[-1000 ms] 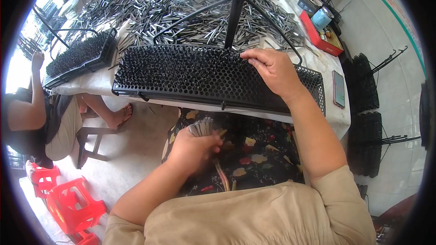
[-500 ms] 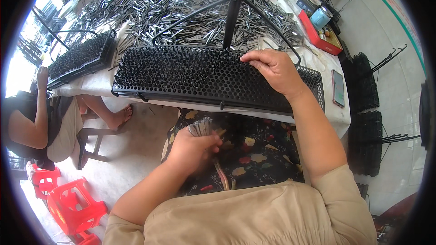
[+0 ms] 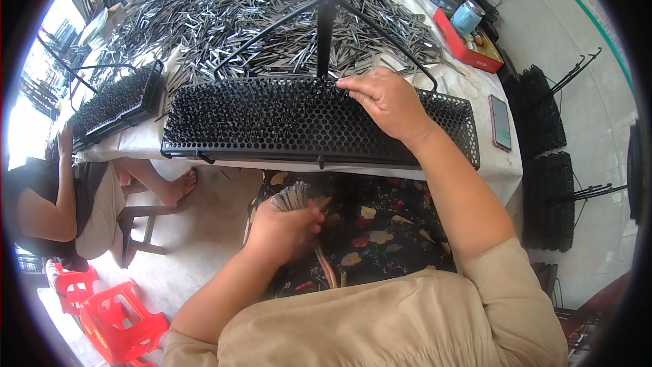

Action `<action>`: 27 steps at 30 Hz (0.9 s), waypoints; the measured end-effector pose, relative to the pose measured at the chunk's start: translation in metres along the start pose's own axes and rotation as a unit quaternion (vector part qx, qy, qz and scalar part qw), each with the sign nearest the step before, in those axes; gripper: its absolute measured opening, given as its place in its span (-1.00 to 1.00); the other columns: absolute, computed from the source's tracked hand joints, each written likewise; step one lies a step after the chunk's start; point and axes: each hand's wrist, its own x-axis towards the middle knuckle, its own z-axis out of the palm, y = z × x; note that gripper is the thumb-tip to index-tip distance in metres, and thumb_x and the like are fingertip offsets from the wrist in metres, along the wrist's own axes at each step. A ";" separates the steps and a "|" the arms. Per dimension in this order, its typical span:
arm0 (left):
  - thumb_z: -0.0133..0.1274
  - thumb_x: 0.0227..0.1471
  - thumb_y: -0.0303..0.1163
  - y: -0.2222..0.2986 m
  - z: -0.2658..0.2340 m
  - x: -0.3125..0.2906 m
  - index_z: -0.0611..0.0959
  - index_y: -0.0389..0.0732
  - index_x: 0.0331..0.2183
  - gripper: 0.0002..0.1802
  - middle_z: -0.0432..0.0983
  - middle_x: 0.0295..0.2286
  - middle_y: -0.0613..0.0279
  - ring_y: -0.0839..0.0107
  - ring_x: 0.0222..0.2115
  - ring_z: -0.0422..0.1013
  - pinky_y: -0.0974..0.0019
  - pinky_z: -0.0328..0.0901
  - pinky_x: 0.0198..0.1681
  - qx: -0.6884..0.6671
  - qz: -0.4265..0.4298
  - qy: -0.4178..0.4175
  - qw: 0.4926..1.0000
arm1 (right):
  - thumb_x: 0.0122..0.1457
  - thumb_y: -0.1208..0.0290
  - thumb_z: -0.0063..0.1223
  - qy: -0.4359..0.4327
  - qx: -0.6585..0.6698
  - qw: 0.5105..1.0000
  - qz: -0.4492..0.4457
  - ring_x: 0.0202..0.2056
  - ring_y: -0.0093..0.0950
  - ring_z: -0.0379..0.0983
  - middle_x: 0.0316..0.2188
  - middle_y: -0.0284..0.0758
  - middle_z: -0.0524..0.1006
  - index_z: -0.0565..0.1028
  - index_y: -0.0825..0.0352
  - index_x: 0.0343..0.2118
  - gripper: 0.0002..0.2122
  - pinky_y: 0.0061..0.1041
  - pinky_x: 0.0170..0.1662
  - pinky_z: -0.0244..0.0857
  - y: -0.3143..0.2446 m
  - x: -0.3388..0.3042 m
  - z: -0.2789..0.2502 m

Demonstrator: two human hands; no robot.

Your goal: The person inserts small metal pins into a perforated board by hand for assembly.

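My left hand (image 3: 282,228) is closed round a bundle of thin grey metal strips (image 3: 292,196), held upright over my lap. In front of me on the table's near edge lies a long black perforated rack (image 3: 401,137). Small dark pieces (image 3: 224,107) stand packed in the holes over its left part and along its far side; the holes toward the right are bare. My right hand (image 3: 392,105) reaches over the rack, thumb and forefinger pinched at its far row. What is between those fingertips is too small to make out.
Behind the rack spreads a heap of loose metal strips (image 3: 258,34). A black upright rod (image 3: 327,27) with slanting braces rises there. To the right are a red tray (image 3: 468,51), a blue can (image 3: 467,18) and a phone (image 3: 500,122). At left, another person (image 3: 44,204) sits beside a second filled rack (image 3: 115,105).
My right hand has shifted slightly left along the rack's far side. My left hand keeps its bundle. The whole view has tilted a little.
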 end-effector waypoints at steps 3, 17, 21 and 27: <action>0.15 0.00 -0.55 0.000 0.002 0.000 0.58 -0.30 -0.30 -0.85 0.57 -0.47 0.12 0.39 -0.54 0.48 0.47 0.21 -0.61 -0.008 0.000 0.002 1.000 | 0.17 0.39 0.13 0.026 -0.038 0.996 -0.072 -0.30 -0.39 0.44 -0.16 -0.43 0.64 0.62 0.16 -0.12 -0.79 -0.44 -0.16 0.36 0.005 -0.002 0.002; 0.14 0.00 -0.54 0.001 0.004 0.001 0.57 -0.28 -0.30 -0.85 0.56 -0.47 0.13 0.39 -0.55 0.47 0.47 0.21 -0.61 -0.009 -0.010 0.001 1.000 | 0.36 0.44 -0.12 0.082 0.201 0.976 0.028 0.07 -0.50 0.42 -0.06 -0.33 0.58 0.44 0.29 0.12 -0.70 -0.53 0.20 0.15 -0.008 0.006 0.002; 0.16 0.01 -0.51 0.000 0.001 0.001 0.60 -0.23 -0.33 -0.89 0.60 -0.45 0.20 0.43 -0.50 0.50 0.42 0.31 -0.53 -0.007 -0.017 -0.013 1.000 | 0.35 0.47 -0.13 0.095 0.172 0.980 0.014 0.06 -0.48 0.42 -0.01 -0.32 0.56 0.43 0.30 0.14 -0.68 -0.51 0.25 0.05 0.002 0.006 0.014; 0.15 0.00 -0.53 -0.005 -0.002 0.002 0.58 -0.27 -0.34 -0.88 0.57 -0.49 0.15 0.42 -0.56 0.47 0.48 0.20 -0.63 -0.019 -0.004 -0.005 1.000 | 0.31 0.33 -0.02 0.150 0.098 0.983 0.036 0.00 -0.30 0.31 -0.09 -0.43 0.61 0.47 0.00 0.12 -0.68 -0.30 0.17 0.12 -0.003 0.014 0.026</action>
